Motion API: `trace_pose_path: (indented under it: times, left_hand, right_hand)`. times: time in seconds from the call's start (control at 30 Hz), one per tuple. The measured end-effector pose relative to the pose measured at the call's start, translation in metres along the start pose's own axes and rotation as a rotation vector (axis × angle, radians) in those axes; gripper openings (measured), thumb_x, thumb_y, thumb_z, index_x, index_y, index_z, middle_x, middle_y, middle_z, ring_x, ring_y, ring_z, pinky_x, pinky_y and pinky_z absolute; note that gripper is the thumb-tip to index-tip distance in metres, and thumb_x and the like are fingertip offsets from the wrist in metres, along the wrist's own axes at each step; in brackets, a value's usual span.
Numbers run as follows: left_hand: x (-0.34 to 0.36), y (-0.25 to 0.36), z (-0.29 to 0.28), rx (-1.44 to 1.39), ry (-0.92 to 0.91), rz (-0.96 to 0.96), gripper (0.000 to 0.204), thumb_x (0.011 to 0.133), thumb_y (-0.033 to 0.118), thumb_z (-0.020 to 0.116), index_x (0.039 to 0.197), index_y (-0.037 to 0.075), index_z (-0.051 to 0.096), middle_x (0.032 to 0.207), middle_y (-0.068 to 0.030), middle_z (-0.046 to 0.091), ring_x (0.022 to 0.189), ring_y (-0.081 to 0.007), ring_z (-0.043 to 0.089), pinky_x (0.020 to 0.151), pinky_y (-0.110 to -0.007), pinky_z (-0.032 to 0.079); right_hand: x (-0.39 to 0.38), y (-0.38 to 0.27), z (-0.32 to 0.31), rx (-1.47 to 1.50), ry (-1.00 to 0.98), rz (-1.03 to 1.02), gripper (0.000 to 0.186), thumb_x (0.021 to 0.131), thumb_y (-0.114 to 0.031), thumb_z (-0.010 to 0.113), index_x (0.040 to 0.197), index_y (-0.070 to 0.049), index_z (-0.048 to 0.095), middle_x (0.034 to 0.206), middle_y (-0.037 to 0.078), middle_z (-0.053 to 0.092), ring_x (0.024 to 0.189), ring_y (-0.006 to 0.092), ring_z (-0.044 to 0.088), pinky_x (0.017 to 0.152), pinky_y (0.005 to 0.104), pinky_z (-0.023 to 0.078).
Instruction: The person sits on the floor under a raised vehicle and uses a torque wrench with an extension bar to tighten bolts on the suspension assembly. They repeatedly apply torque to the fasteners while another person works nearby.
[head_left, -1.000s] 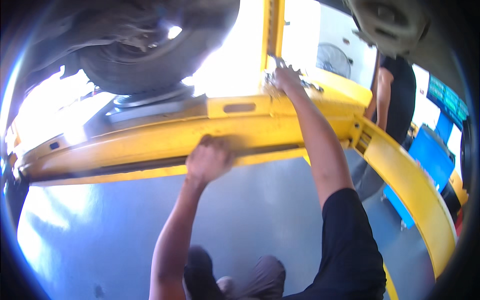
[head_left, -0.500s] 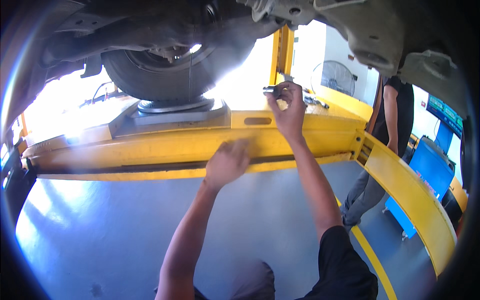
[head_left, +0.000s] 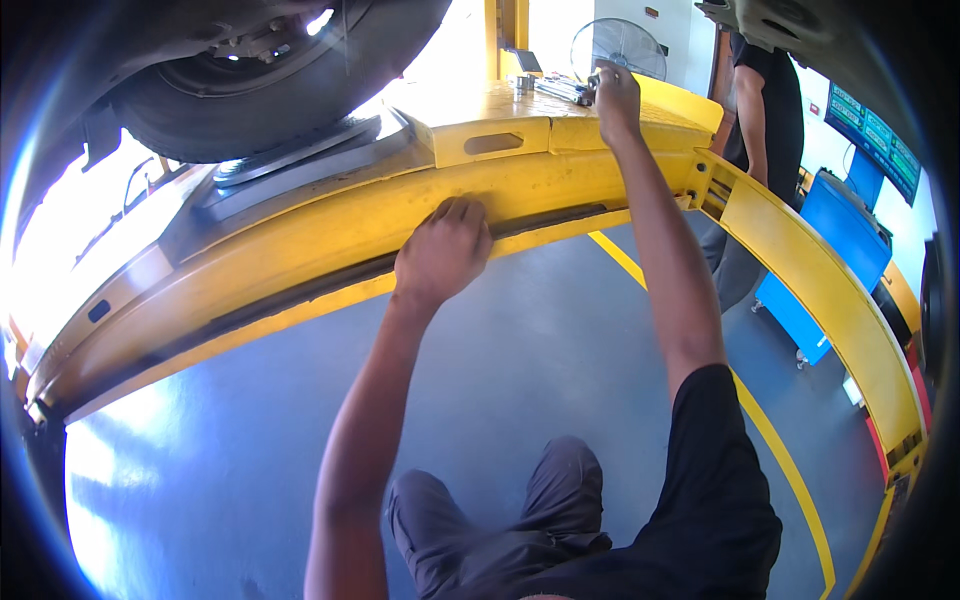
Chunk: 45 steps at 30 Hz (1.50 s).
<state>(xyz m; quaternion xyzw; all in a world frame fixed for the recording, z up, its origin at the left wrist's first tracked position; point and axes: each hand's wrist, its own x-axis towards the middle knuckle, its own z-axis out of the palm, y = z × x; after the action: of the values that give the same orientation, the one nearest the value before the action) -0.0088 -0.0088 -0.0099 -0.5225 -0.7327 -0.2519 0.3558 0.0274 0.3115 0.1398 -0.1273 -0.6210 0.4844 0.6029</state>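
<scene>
The right grip [head_left: 614, 90] is closed by thumb and fingers on a small metal part [head_left: 594, 82], which is held over the deck [head_left: 490, 98], just beside the laid-out tools [head_left: 562, 90]; a pinch of this kind suits so small a piece. The arm is stretched almost straight, the deck being set across from the body. The left grip [head_left: 445, 250] is curled, its knuckles placed against the side of the yellow beam [head_left: 340, 260], apparently as a brace for the reach; whether anything is enclosed in it cannot be told, the palm being turned from view. The tools are grouped near the deck's far end, well apart from the tyre [head_left: 340, 100], presumably for ready access. The tyre is carried on a round plate [head_left: 295, 158], by which its load is probably spread. Beyond the deck are seen a fan [head_left: 615, 52], a co-worker [head_left: 768, 100] with one arm hanging, and a blue cabinet [head_left: 843, 225] below a screen [head_left: 872, 140].
</scene>
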Motion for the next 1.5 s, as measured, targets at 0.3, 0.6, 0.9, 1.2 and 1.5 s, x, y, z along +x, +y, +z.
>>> trace_pose_path:
  times: [0.3, 0.6, 0.9, 1.2, 1.5]
  left_hand:
    - [-0.001, 0.001, 0.018, 0.267, 0.130, 0.020, 0.013, 0.087, 0.017, 0.064, 0.083, 0.006, 0.059, 0.082, -0.0093, 0.065, 0.083, -0.0244, 0.072, 0.069, -0.036, 0.064]
    - [0.000, 0.000, 0.024, 0.376, 0.153, -0.020, 0.014, 0.089, 0.017, 0.065, 0.080, 0.009, 0.058, 0.080, -0.0064, 0.060, 0.074, -0.0201, 0.066, 0.062, -0.034, 0.060]
    - [0.001, 0.002, 0.024, 0.343, 0.162, -0.024, 0.013, 0.087, 0.016, 0.065, 0.080, 0.008, 0.057, 0.079, -0.0059, 0.059, 0.071, -0.0207, 0.064, 0.060, -0.034, 0.059]
    - [0.000, 0.005, 0.022, 0.308, 0.220, -0.011, 0.016, 0.089, 0.019, 0.065, 0.080, 0.007, 0.059, 0.079, -0.0105, 0.063, 0.077, -0.0253, 0.069, 0.067, -0.039, 0.061]
    - [-0.005, 0.013, 0.010, 0.150, 0.179, -0.040, 0.014, 0.088, 0.017, 0.066, 0.085, 0.004, 0.062, 0.081, -0.0102, 0.065, 0.077, -0.0281, 0.070, 0.071, -0.042, 0.062]
  right_hand:
    - [0.143, 0.051, 0.094, -1.057, -0.332, -0.201, 0.037, 0.102, -0.039, 0.062, 0.127, -0.015, 0.075, 0.136, 0.012, 0.072, 0.122, 0.0321, 0.068, 0.109, 0.0436, 0.050]
    - [0.177, 0.091, 0.137, -1.301, -0.854, -0.269, 0.042, 0.109, -0.030, 0.059, 0.151, -0.026, 0.059, 0.150, 0.006, 0.063, 0.117, 0.0217, 0.068, 0.096, 0.0381, 0.060]
    - [0.175, 0.094, 0.131, -1.217, -0.821, -0.196, 0.025, 0.106, -0.023, 0.060, 0.123, -0.013, 0.076, 0.099, 0.006, 0.074, 0.080, 0.0159, 0.065, 0.067, 0.0390, 0.054]
    - [0.129, 0.069, 0.122, -1.243, -0.859, -0.399, 0.061, 0.093, -0.056, 0.071, 0.130, -0.007, 0.073, 0.129, 0.015, 0.074, 0.114, 0.0298, 0.071, 0.101, 0.0430, 0.055]
    - [0.017, 0.007, 0.091, -0.869, -0.835, -0.410, 0.059, 0.081, -0.051, 0.073, 0.122, -0.008, 0.078, 0.122, 0.019, 0.076, 0.113, 0.0343, 0.071, 0.098, 0.0452, 0.056]
